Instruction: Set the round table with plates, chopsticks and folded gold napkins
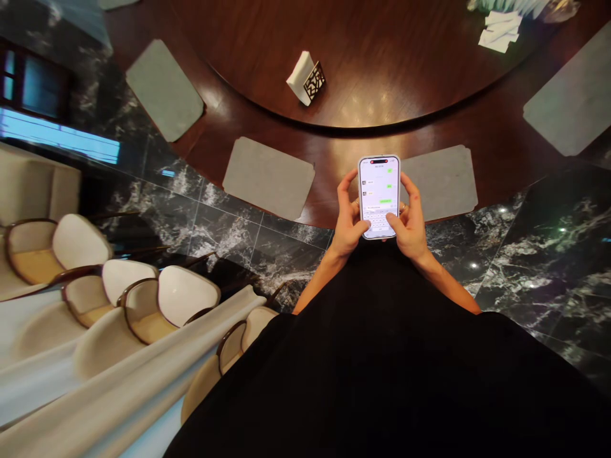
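Note:
A smartphone (pixel 379 191) is held upright between both hands in front of my body, over the table's near edge. Its lit screen shows a chat with green bubbles and an on-screen keyboard along the bottom. My left hand (pixel 348 219) grips the left side, with its thumb over the keyboard's left part. From the right side my right hand (pixel 411 222) grips it too, thumb over the keyboard's right part. The fingers wrap round the phone's edges and are partly hidden behind it. Beyond the phone, a grey placemat (pixel 442 181) lies on the wooden table (pixel 329 156).
A napkin holder (pixel 308 79) with white napkins stands on the round turntable (pixel 382 57). White papers (pixel 500 32) lie at its far right. More grey placemats (pixel 268 178) line the table. Cream chairs (pixel 184 296) stand at left on the dark marble floor (pixel 539 242).

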Available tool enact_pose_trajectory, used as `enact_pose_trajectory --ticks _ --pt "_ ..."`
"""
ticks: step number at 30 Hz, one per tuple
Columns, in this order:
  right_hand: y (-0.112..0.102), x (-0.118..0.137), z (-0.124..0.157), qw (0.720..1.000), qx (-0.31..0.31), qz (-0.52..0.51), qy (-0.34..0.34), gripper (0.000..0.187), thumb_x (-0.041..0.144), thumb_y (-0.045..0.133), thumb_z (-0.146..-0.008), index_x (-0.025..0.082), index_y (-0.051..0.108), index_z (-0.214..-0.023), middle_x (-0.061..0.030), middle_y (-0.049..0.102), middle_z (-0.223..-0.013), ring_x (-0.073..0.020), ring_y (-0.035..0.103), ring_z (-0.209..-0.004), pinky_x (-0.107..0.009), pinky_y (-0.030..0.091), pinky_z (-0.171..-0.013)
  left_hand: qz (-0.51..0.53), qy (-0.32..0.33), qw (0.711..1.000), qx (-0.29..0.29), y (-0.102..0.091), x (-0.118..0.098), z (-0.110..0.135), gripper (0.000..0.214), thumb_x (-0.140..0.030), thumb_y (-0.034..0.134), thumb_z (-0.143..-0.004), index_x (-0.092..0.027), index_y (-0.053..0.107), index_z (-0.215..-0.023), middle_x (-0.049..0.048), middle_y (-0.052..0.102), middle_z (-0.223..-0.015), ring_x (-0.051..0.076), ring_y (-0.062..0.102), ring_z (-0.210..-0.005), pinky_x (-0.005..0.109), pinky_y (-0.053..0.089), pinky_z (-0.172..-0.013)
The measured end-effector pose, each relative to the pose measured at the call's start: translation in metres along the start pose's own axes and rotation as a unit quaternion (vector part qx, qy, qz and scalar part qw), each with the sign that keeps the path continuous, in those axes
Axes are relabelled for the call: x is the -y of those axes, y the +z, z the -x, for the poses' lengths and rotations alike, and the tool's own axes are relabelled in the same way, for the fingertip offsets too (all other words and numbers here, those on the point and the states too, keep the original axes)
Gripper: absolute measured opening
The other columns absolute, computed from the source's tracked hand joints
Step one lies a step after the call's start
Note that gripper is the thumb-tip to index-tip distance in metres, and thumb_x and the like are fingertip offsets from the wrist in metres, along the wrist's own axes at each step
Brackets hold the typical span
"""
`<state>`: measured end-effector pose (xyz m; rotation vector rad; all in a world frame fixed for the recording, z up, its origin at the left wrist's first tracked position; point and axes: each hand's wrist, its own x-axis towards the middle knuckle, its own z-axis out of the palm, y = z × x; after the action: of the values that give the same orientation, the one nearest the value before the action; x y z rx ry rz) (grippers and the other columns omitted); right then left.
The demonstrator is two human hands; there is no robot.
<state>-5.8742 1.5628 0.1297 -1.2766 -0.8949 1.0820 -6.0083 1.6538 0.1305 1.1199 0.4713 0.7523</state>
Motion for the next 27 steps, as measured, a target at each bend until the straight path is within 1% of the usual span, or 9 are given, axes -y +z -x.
enact_pose_trajectory --ticks 4,8,12,16,19,23,27 --pt "-0.003 -0.005 0.001 1.0 -0.001 -0.004 -0.014 0.132 0.071 0.084 -0.092 0.043 -0.003 -0.187 -0.0148 0.066 -0.159 -0.0371 0.08 -0.115 -0.053 0.077 -0.081 -0.021 0.028 0.999 0.02 -0.003 0.004 0.0 0.131 -0.073 0.085 -0.093 -0.044 -0.005 -0.183 0.0159 0.064 -0.167 0.042 0.079 -0.133 0.059 0.073 -0.103" --pt "-0.004 -0.007 0.001 0.999 0.02 0.004 -0.034 0.134 0.069 0.085 -0.092 0.042 -0.007 -0.186 -0.0159 0.062 -0.163 -0.036 0.079 -0.117 -0.053 0.077 -0.082 -0.042 0.041 0.998 0.037 -0.002 0.004 -0.003 0.126 -0.075 0.079 -0.098 -0.045 -0.009 -0.183 0.0149 0.063 -0.168 0.04 0.078 -0.135 0.057 0.071 -0.107" --pt "-0.003 -0.001 0.002 1.0 0.015 0.001 -0.027 0.13 0.068 0.082 -0.094 0.04 -0.005 -0.186 -0.0161 0.064 -0.16 -0.0353 0.079 -0.115 -0.051 0.077 -0.081 -0.06 0.058 0.995 0.047 0.0 0.001 -0.003 0.129 -0.077 0.079 -0.096 -0.046 -0.012 -0.183 0.0147 0.062 -0.17 0.039 0.08 -0.132 0.056 0.073 -0.103" --pt "-0.001 0.003 0.003 1.0 0.005 -0.003 -0.02 0.127 0.069 0.079 -0.095 0.039 -0.004 -0.186 -0.0159 0.066 -0.154 -0.0341 0.079 -0.11 -0.049 0.076 -0.076 -0.066 0.075 0.994 0.055 0.001 -0.001 -0.001 0.129 -0.071 0.081 -0.095 -0.048 -0.011 -0.183 0.0132 0.061 -0.171 0.039 0.081 -0.128 0.057 0.074 -0.097" --pt "-0.001 0.002 0.004 1.0 0.004 0.001 -0.025 0.126 0.069 0.079 -0.095 0.039 -0.002 -0.186 -0.0161 0.065 -0.156 -0.033 0.079 -0.11 -0.045 0.076 -0.073 -0.064 0.076 0.993 0.056 0.0 0.0 0.0 0.128 -0.067 0.081 -0.095 -0.048 -0.01 -0.183 0.0135 0.061 -0.171 0.04 0.08 -0.13 0.058 0.074 -0.098" --pt "-0.002 0.0 0.005 1.0 0.006 -0.001 -0.029 0.125 0.063 0.081 -0.094 0.039 -0.001 -0.186 -0.016 0.065 -0.157 -0.0329 0.079 -0.11 -0.046 0.076 -0.075 -0.05 0.072 0.995 0.052 -0.001 0.002 0.001 0.126 -0.068 0.079 -0.096 -0.046 -0.009 -0.183 0.0146 0.06 -0.171 0.04 0.079 -0.133 0.059 0.073 -0.101" --pt "-0.001 0.003 0.008 0.999 0.001 -0.035 -0.02 0.12 0.058 0.076 -0.095 0.038 0.001 -0.187 -0.0157 0.065 -0.157 -0.0322 0.08 -0.108 -0.046 0.077 -0.074 -0.023 0.049 0.998 0.027 0.001 0.0 0.004 0.12 -0.071 0.077 -0.097 -0.045 -0.003 -0.183 0.0144 0.063 -0.167 0.042 0.08 -0.13 0.059 0.076 -0.095"
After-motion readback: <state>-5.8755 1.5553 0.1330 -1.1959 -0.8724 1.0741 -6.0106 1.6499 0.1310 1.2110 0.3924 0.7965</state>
